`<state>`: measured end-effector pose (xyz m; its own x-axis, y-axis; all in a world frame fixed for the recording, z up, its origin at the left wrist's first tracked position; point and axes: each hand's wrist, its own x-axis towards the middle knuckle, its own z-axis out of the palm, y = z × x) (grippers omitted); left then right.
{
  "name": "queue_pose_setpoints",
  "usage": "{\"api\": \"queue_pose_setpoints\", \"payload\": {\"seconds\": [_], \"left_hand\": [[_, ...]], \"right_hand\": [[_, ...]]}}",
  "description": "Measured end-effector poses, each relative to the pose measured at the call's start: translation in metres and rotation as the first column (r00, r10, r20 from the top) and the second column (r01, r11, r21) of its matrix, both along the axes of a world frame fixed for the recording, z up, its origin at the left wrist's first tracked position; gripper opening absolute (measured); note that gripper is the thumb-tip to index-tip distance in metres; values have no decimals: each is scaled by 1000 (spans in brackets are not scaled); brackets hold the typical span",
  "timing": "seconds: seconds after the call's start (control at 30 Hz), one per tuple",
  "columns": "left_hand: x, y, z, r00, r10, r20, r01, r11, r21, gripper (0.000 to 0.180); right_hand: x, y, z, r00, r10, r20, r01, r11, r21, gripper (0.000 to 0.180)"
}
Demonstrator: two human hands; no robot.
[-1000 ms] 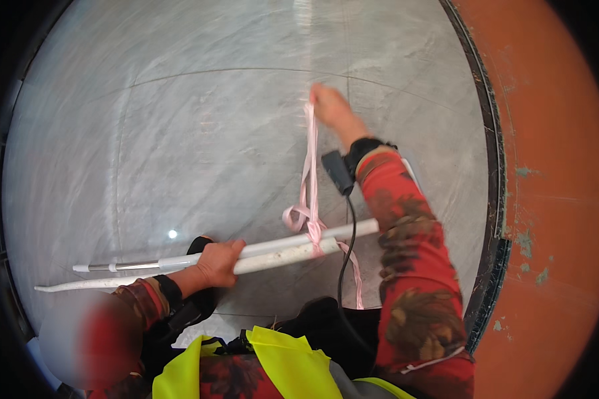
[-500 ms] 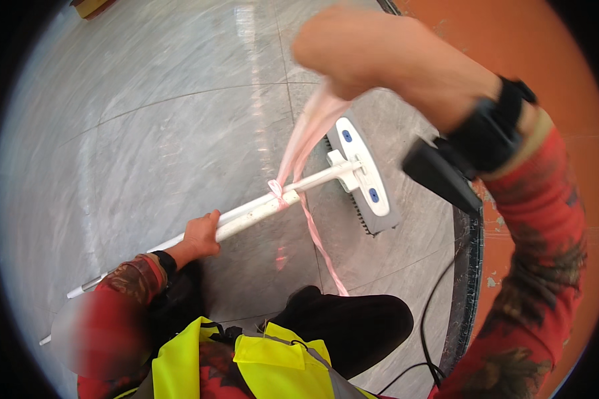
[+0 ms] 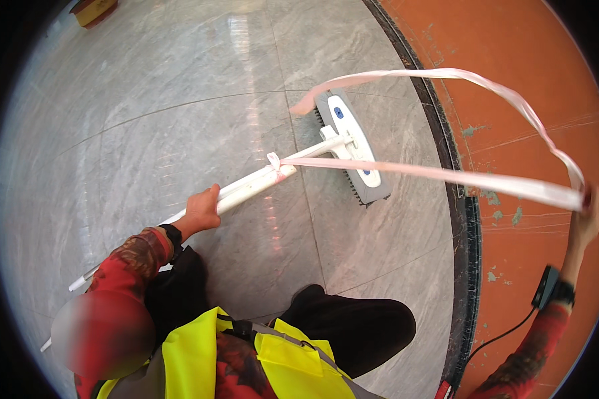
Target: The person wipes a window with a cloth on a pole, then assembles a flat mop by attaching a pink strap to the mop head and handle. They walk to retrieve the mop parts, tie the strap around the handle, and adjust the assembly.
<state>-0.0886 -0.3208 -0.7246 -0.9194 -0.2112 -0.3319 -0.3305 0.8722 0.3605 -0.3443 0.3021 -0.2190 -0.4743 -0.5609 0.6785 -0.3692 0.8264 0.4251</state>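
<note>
My left hand (image 3: 202, 209) is closed around two white poles lying side by side. One is the handle of a floor brush (image 3: 357, 133), whose head is white and grey with blue inserts and dark bristles. The second white pole (image 3: 246, 193) ends short of the brush head. Near that end, a pale pink plastic strip (image 3: 406, 171) is knotted around both. At far right, my right hand (image 3: 584, 211) grips the strip, pulling one length fairly straight from the knot. The loose end arcs back above the brush head.
Grey tiled floor (image 3: 173, 146) lies under the poles. A dark border strip (image 3: 469, 266) divides it from scuffed orange flooring (image 3: 539, 266) on the right. A yellow and red object (image 3: 93, 12) stands at the far left. A black cable (image 3: 496, 339) runs from my right wrist.
My right hand has swung from above the brush head out to the far right, drawing the strip with it. The strip's loose end now arcs through the air. My left hand keeps its grip.
</note>
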Motion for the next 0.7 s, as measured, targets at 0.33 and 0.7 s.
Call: {"api": "queue_pose_setpoints", "payload": {"seconds": [0.33, 0.7], "left_hand": [[3, 1, 1, 999, 23, -25, -24, 1000, -15, 43], [3, 0, -6, 999, 28, -31, -28, 999, -17, 46]], "right_hand": [[216, 166, -287, -706, -65, 705, 645, 351, 679, 36], [39, -336, -483, -97, 430, 897, 314, 869, -383, 78]]}}
